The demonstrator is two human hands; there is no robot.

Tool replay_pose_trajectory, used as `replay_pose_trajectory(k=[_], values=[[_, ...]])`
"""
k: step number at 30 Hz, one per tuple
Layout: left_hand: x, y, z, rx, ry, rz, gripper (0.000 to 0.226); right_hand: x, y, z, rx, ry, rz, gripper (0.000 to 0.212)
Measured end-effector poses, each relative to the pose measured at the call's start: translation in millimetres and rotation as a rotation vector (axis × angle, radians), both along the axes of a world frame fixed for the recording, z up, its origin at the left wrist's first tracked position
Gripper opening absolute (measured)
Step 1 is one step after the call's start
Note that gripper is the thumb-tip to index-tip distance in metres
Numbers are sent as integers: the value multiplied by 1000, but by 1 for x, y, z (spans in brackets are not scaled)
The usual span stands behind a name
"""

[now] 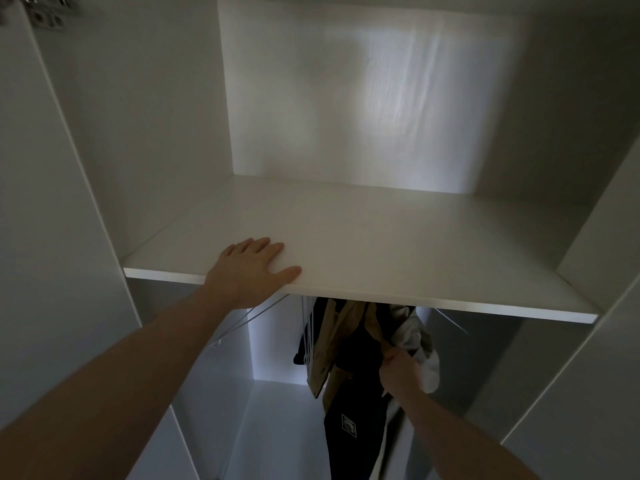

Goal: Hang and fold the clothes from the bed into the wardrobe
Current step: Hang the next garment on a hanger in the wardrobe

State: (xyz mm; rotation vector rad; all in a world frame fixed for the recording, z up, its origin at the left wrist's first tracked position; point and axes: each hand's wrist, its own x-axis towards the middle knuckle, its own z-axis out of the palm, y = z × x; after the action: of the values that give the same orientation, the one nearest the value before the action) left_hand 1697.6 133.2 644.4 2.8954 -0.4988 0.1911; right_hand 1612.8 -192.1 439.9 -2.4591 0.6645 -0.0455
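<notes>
I look into a white wardrobe. My left hand (251,268) rests flat, fingers straight, on the front edge of the upper shelf (398,251). Below the shelf hang several clothes: a tan jacket (332,344), a dark garment with a white logo (349,427) and a light grey garment (420,341). My right hand (401,372) is under the shelf, fingers curled and gripping the hanging clothes where the tan and grey fabrics meet. The rail and the hanger hooks are hidden by the shelf.
The upper shelf holds nothing. The wardrobe side panels (114,133) stand left and right, with a door hinge (45,12) at the top left. Thin wire hangers (249,317) show under the shelf at the left.
</notes>
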Motion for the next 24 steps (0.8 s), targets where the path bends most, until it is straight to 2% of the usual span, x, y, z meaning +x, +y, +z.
replay_pose_trajectory(k=[3,9,16,19,22,23,24], values=[[1,0,0,-3,-13,3,108,-2,6,-1,-16,1,61,22],[0,-1,0,-13,-30,3,106,-39,59,-24,326,-289,-46,34],[-3,0,0,-11,-22,10,104,-29,98,-10,556,-354,36,33],[-4,-1,1,-15,-26,16,105,-10,102,0,506,-321,72,20],[-6,-2,2,-19,-41,16,105,7,109,2,460,-218,125,23],[-6,-2,2,-18,-48,17,104,12,113,1,445,-157,130,19],[-6,-2,2,-16,-51,17,104,16,116,-1,444,-119,154,5]])
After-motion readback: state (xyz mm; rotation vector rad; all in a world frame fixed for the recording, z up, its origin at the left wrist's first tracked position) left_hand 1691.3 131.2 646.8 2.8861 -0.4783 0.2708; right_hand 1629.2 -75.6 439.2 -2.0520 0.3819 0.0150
